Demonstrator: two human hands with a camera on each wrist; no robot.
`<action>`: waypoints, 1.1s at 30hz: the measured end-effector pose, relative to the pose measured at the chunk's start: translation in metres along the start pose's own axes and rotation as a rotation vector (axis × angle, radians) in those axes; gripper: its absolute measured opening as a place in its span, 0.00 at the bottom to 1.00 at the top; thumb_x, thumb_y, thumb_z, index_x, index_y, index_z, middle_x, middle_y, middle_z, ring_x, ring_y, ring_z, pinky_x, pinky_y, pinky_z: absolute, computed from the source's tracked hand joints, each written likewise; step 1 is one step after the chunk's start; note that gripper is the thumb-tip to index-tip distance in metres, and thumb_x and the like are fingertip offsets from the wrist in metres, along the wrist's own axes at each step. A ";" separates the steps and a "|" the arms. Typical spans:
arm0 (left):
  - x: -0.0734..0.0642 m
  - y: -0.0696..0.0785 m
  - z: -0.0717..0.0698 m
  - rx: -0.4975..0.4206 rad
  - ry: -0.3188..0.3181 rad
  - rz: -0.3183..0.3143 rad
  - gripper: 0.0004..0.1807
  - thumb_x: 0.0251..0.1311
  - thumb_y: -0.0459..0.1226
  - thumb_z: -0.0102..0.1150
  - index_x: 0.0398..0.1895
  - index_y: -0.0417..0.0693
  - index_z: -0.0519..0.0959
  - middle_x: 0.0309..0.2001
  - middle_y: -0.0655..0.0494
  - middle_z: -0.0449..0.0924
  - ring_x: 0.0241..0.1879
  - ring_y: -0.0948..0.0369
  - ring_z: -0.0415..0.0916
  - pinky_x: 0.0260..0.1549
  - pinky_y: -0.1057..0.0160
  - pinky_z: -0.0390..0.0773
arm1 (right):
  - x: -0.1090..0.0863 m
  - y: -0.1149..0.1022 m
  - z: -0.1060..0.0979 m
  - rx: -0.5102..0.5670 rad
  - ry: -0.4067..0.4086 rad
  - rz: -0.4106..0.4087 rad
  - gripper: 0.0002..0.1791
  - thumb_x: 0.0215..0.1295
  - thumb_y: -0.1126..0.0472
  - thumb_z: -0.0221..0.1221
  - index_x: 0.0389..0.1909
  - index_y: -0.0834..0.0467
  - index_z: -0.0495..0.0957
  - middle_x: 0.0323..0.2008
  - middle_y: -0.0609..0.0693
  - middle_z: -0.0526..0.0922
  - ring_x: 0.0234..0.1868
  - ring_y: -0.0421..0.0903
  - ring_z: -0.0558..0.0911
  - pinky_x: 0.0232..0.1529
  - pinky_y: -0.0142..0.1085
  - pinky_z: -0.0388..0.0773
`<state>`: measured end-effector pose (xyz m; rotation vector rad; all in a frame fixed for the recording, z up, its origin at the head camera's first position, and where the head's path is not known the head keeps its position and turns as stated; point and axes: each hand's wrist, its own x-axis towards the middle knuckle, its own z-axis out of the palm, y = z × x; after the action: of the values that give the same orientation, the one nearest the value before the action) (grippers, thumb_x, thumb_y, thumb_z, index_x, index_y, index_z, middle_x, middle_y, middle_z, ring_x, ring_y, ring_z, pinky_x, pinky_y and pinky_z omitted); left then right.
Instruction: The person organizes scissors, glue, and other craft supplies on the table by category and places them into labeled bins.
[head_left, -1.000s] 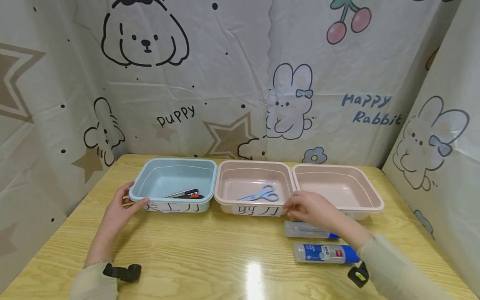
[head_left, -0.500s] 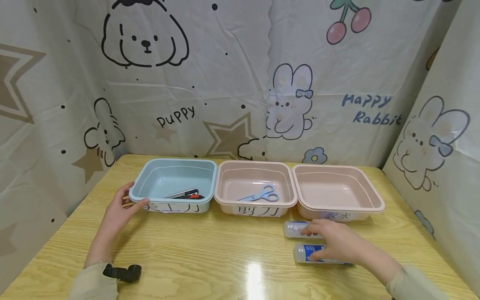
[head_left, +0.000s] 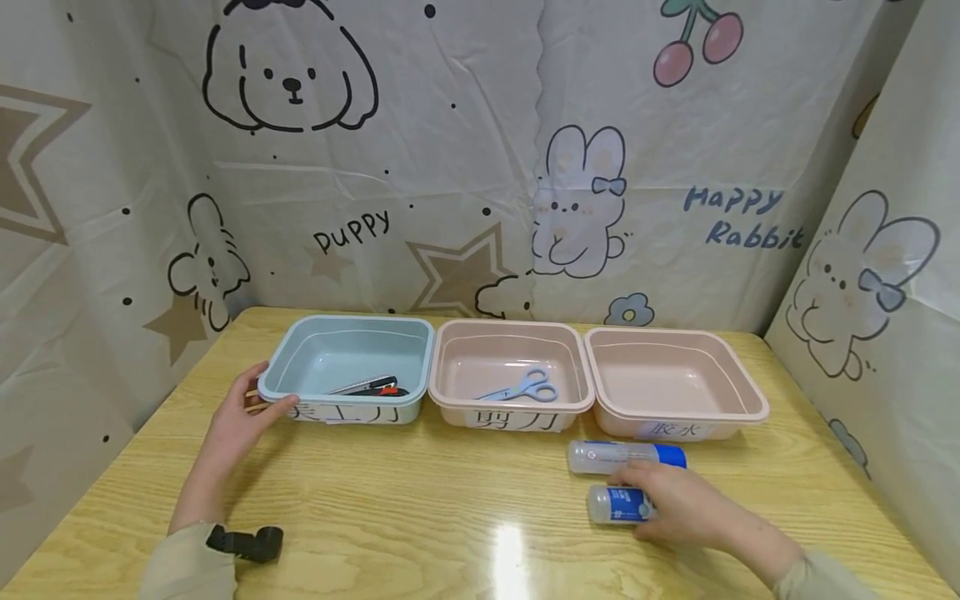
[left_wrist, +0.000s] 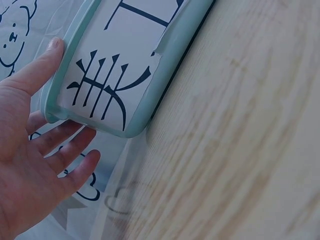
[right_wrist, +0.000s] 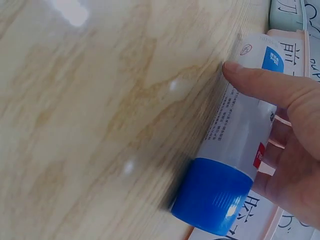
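Note:
In the head view my right hand [head_left: 682, 506] spans the nearer glue bottle [head_left: 621, 505], a clear tube with a blue label. The right wrist view shows the thumb on one side of this glue bottle [right_wrist: 235, 120] and the fingers on the other; its blue cap [right_wrist: 212, 195] points toward the camera. A second glue bottle [head_left: 615, 457] lies just behind, near the right pink bin [head_left: 678, 421]. My left hand [head_left: 238, 421] rests at the left front corner of the light blue bin [left_wrist: 137, 120], thumb on the rim, other fingers loosely extended along its side.
Box cutters [head_left: 375, 387] lie in the blue bin. The middle pink bin [head_left: 450, 400] holds blue-handled scissors [head_left: 528, 387]. All three bins stand in a row with paper labels in front. A patterned curtain [head_left: 450, 167] hangs behind the wooden table [head_left: 390, 517].
My right hand has come down from beside the middle bin, toward the front, and taken hold of the nearer glue bottle. The left hand has stayed at the blue bin.

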<state>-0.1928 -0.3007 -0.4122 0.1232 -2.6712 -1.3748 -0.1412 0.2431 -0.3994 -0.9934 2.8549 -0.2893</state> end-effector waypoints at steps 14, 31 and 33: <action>-0.001 0.003 0.002 -0.007 0.001 -0.013 0.47 0.56 0.53 0.55 0.71 0.47 0.43 0.63 0.36 0.56 0.55 0.45 0.62 0.33 0.79 0.67 | 0.000 0.002 -0.037 0.028 0.055 0.066 0.27 0.38 0.58 0.72 0.44 0.52 0.74 0.38 0.41 0.79 0.37 0.37 0.76 0.39 0.37 0.75; -0.001 0.001 0.002 0.009 0.003 0.009 0.46 0.57 0.54 0.54 0.71 0.46 0.44 0.62 0.35 0.57 0.54 0.46 0.63 0.34 0.75 0.70 | 0.025 0.030 -0.095 -0.057 0.213 0.042 0.23 0.40 0.61 0.72 0.40 0.56 0.77 0.39 0.48 0.79 0.40 0.44 0.75 0.43 0.43 0.75; 0.000 0.001 0.001 0.008 0.005 0.014 0.46 0.57 0.53 0.55 0.71 0.46 0.44 0.61 0.35 0.57 0.54 0.46 0.63 0.33 0.77 0.69 | 0.031 0.036 -0.097 -0.065 0.206 0.051 0.23 0.41 0.61 0.71 0.43 0.57 0.78 0.42 0.50 0.79 0.43 0.47 0.76 0.46 0.47 0.73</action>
<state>-0.1928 -0.2991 -0.4122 0.1092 -2.6689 -1.3576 -0.2027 0.2654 -0.3134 -0.9521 3.0885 -0.3137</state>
